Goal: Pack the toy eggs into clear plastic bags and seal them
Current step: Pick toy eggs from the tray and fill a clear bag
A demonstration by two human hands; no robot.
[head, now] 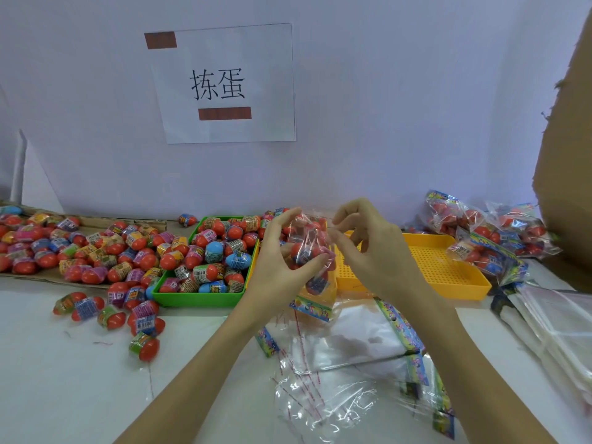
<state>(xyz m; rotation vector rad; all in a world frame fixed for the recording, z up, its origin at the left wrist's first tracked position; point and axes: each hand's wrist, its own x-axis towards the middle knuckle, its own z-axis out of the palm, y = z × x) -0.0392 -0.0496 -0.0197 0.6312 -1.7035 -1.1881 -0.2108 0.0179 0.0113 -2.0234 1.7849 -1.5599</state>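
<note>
Bag (309,251) with eggs held above table between both hands, ahead of green tray (198,298) at its 3 o'clock. Long axis near vertical, mouth at 12 o'clock. Left hand (282,251) grips bag body, thumb under, fingers curled round. Right hand (368,238) pinches mouth flap at 1 o'clock; nearer seal. Judged step: closing flap.

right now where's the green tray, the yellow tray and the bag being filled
green tray (195,299), head view, front wall
yellow tray (455,285), head view, front right rim
bag being filled (307,241), head view, clear middle
</note>
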